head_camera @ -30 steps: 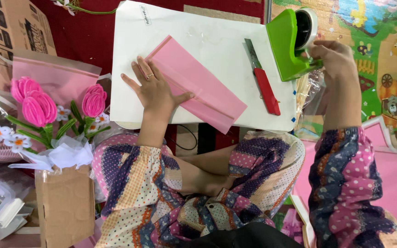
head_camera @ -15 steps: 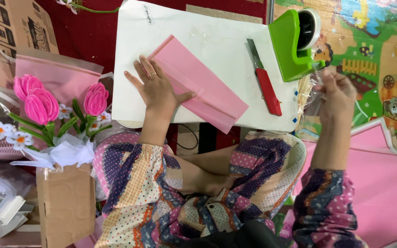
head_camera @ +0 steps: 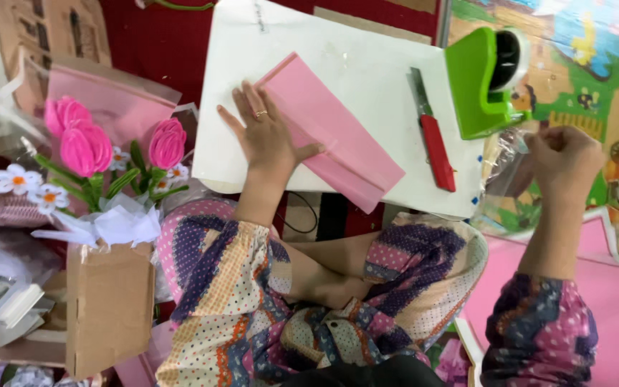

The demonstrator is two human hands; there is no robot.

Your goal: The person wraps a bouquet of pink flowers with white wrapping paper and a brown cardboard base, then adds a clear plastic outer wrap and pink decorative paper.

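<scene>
My left hand (head_camera: 266,140) lies flat, fingers spread, pressing on a folded pink paper sheet (head_camera: 338,140) that sits diagonally on a white board (head_camera: 352,64). My right hand (head_camera: 560,161) hovers off the board's right edge, just below a green tape dispenser (head_camera: 478,82). Its fingers are pinched together on what looks like a short strip of clear tape, which is hard to make out. A red-handled cutter (head_camera: 435,143) lies on the board between the paper and the dispenser.
A bouquet of pink paper flowers (head_camera: 87,147) with small white ones stands in a cardboard box (head_camera: 109,301) at the left. Pink sheets (head_camera: 610,287) lie on the colourful floor mat (head_camera: 610,64) at the right. Clear plastic wrap (head_camera: 503,172) sits by the board's right edge.
My right hand has drawn away from the tape dispenser, down and to the right, with its fingers pinched. My left hand has stayed pressed on the pink paper.
</scene>
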